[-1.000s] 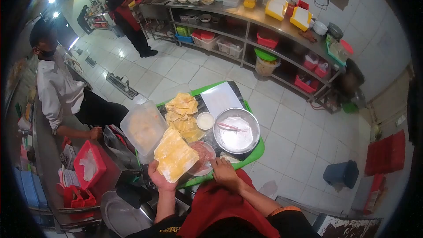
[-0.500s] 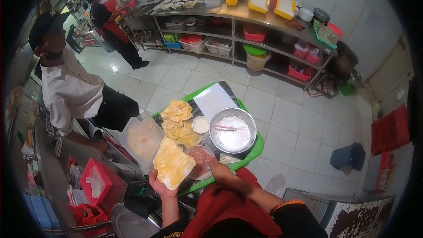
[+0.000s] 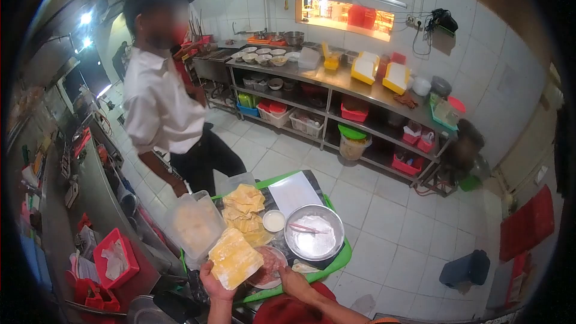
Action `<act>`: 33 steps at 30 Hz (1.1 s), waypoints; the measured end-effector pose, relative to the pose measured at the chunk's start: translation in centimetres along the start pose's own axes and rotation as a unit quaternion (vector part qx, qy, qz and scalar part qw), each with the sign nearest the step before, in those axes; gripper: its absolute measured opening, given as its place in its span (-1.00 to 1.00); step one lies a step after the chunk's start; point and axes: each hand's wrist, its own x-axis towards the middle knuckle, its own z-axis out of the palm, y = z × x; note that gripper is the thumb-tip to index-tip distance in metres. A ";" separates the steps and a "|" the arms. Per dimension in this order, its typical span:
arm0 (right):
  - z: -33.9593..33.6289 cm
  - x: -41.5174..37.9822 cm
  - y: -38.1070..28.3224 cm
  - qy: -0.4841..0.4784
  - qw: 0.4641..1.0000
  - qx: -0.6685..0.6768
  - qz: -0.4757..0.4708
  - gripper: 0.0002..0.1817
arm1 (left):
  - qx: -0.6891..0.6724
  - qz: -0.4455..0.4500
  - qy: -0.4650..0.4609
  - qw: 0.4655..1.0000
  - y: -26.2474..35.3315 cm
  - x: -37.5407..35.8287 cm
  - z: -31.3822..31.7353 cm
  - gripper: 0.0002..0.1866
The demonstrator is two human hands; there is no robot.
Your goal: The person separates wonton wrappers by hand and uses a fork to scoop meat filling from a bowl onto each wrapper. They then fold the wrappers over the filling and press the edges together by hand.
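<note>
My left hand (image 3: 216, 282) holds a stack of floured yellow dough sheets (image 3: 235, 258) from below. My right hand (image 3: 295, 282) is closed at the right edge of a bowl of pink minced meat (image 3: 267, 269); what its fingers grip is too small to make out. Crumpled yellow sheets (image 3: 243, 204) lie behind the stack. A small white bowl (image 3: 274, 221) sits beside them. To the right stands a metal bowl of white flour (image 3: 312, 241) with a pinkish utensil in it. A translucent container (image 3: 195, 225) is at the left.
The things rest on a green-edged tray (image 3: 341, 256) with a white sheet (image 3: 294, 192) at its back. A person in a white shirt (image 3: 165, 105) stands at the left. A steel shelf counter (image 3: 336, 86) runs along the back. Red baskets (image 3: 116, 259) are at the lower left.
The view has tilted upward, showing more of the wall. The person in white has moved toward the counter. My left hand still holds the sheets, and my right hand remains at the meat bowl.
</note>
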 end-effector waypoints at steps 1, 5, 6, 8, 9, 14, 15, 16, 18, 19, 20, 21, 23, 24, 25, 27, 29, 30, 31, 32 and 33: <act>-0.5 0.0 -0.2 0.000 1.000 -0.002 -0.001 -0.69 | -0.001 0.000 -0.001 1.000 0.1 0.1 0.0 -0.34; -2.0 -0.8 -1.1 -0.023 1.000 -0.007 -0.001 -0.73 | -0.020 -0.013 0.011 1.000 0.2 -0.1 -0.4 -0.34; -2.3 -0.8 -1.3 -0.027 1.000 -0.010 0.001 -0.74 | -0.010 -0.012 0.008 1.000 0.2 -0.1 -0.4 -0.33; -2.9 -1.2 -2.0 -0.028 0.999 -0.017 0.003 -0.74 | -0.013 -0.013 0.007 1.000 0.3 -0.1 -0.7 -0.33; -3.1 -1.3 -2.2 -0.027 0.999 -0.023 0.005 -0.75 | -0.016 -0.014 0.004 1.000 0.4 -0.1 -0.8 -0.33; -1.8 -2.6 0.0 0.001 1.000 -0.010 -0.016 -0.75 | -0.039 -0.019 -0.004 0.999 0.8 -0.4 -0.9 -0.33; -1.4 -2.9 0.5 0.021 0.999 0.002 -0.030 -0.74 | -0.040 -0.018 -0.012 0.999 0.9 -0.5 -0.8 -0.33; -1.2 -3.1 1.0 0.021 0.999 0.001 -0.031 -0.74 | -0.041 -0.017 -0.012 0.999 0.9 -0.4 -0.8 -0.33; -0.7 -3.7 1.9 0.019 0.999 0.004 -0.034 -0.62 | -0.040 -0.017 -0.017 0.999 0.9 -0.4 -0.8 -0.33; -0.5 -3.9 2.3 0.019 0.999 0.004 -0.034 -0.62 | -0.040 -0.017 -0.017 0.999 0.9 -0.4 -0.9 -0.33; -0.4 -4.2 2.7 0.031 0.999 0.001 -0.042 -0.66 | -0.036 -0.015 -0.008 0.999 0.8 -0.3 -0.9 -0.33; -0.3 -4.5 3.2 0.042 0.998 -0.001 -0.050 -0.70 | -0.031 -0.013 0.002 0.999 0.7 -0.3 -0.9 -0.33; -0.2 -4.9 4.4 0.055 0.997 0.008 -0.055 -0.73 | -0.039 -0.022 -0.005 0.999 0.4 -0.2 -0.8 -0.33; -0.5 -5.5 4.3 0.068 0.996 0.018 -0.060 -0.75 | -0.046 -0.031 -0.011 0.998 0.3 -0.4 -0.7 -0.33; -0.9 -5.9 4.4 0.077 0.994 0.012 -0.070 -0.80 | -0.046 -0.031 -0.003 0.998 0.3 -0.7 -0.6 -0.33; -1.6 -6.3 4.3 0.075 0.995 0.002 -0.064 -0.81 | -0.030 -0.030 -0.015 0.999 0.1 -0.8 -0.4 -0.32; -1.7 -6.5 4.7 0.065 0.996 0.000 -0.057 -0.82 | -0.041 -0.028 -0.004 0.999 0.1 -0.6 -1.4 -0.31; -2.0 -6.5 4.5 0.059 0.997 -0.003 -0.052 -0.82 | -0.051 -0.027 0.004 0.998 0.2 -0.6 -1.6 -0.31; -2.3 -6.5 4.2 0.056 0.997 -0.001 -0.053 -0.82 | -0.050 -0.024 0.007 0.998 0.4 -0.8 -1.8 -0.31; -2.8 -6.5 4.1 0.050 0.998 -0.010 -0.047 -0.81 | -0.046 -0.020 0.002 0.999 0.5 -0.7 -1.9 -0.32; -3.2 -6.6 3.9 0.045 0.998 -0.018 -0.040 -0.80 | -0.041 -0.016 -0.003 0.999 0.5 -0.8 -2.0 -0.32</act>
